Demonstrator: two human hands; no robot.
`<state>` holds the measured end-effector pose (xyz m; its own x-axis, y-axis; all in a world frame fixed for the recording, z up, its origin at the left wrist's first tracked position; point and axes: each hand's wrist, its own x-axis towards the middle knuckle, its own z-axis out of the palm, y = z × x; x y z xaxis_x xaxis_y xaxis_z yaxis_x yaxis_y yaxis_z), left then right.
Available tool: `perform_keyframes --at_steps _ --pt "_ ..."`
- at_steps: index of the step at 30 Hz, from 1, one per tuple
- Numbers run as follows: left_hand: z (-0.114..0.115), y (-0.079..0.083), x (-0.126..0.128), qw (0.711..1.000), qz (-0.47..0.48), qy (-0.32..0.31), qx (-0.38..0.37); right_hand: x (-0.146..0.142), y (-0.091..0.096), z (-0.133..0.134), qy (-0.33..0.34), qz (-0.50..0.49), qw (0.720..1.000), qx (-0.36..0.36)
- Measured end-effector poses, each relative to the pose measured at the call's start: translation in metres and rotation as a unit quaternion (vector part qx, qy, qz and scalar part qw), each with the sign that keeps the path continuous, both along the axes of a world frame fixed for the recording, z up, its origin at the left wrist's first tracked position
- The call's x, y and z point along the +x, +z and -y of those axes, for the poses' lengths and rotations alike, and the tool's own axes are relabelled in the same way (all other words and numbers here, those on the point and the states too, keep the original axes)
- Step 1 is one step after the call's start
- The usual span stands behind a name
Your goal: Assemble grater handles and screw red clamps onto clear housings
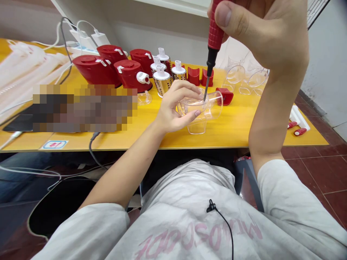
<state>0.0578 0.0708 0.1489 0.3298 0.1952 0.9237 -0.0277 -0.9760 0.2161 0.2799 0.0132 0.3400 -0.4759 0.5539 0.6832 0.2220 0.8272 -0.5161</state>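
right hand (260, 32): closed around the handle of a red-handled screwdriver (215, 34); blade directed downward, tip at the upper opening of the clear plastic housing (213, 110), insertion depth not discernible. left hand (176, 104): partly open, thumb and fingers steadying the housing's left side. housing location: near the front edge of the yellow table (227, 135). behind it: perforated metal drums (162, 86) with white stems; farther left, four red housings (132, 74). surroundings: pale wall (320, 65), dark red tiled floor (317, 173).
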Motion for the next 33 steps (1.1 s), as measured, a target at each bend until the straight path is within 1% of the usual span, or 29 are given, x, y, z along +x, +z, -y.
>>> perform_keyframes --at_steps 3,6,15,20,24,27,30,33 --pt "0.000 0.000 0.000 1.000 -0.011 0.008 -0.009 -0.001 0.000 0.003 -0.009 0.009 1.000 -0.004" --pt "0.001 0.001 -0.001 1.000 -0.015 0.012 -0.016 -0.001 0.000 0.005 -0.003 0.007 1.000 -0.008" --pt "0.000 0.001 -0.001 1.000 -0.006 0.000 -0.001 -0.005 0.003 0.008 -0.025 -0.004 0.999 -0.020" --pt "0.001 0.000 -0.001 1.000 -0.011 0.011 -0.009 -0.006 0.003 0.009 -0.030 -0.016 0.999 -0.039" --pt "0.000 0.000 -0.001 1.000 -0.006 0.001 0.002 0.000 0.001 0.006 0.005 -0.001 1.000 -0.008" --pt "-0.001 0.000 -0.001 1.000 -0.004 -0.005 0.005 0.003 0.001 0.008 -0.005 0.042 0.999 0.004" --pt "-0.001 0.000 -0.001 1.000 -0.008 -0.004 0.005 0.001 0.002 0.011 -0.021 0.048 0.999 -0.008" --pt "-0.001 0.000 -0.001 1.000 -0.005 -0.007 0.006 -0.003 0.003 0.012 -0.028 0.016 0.999 -0.034"
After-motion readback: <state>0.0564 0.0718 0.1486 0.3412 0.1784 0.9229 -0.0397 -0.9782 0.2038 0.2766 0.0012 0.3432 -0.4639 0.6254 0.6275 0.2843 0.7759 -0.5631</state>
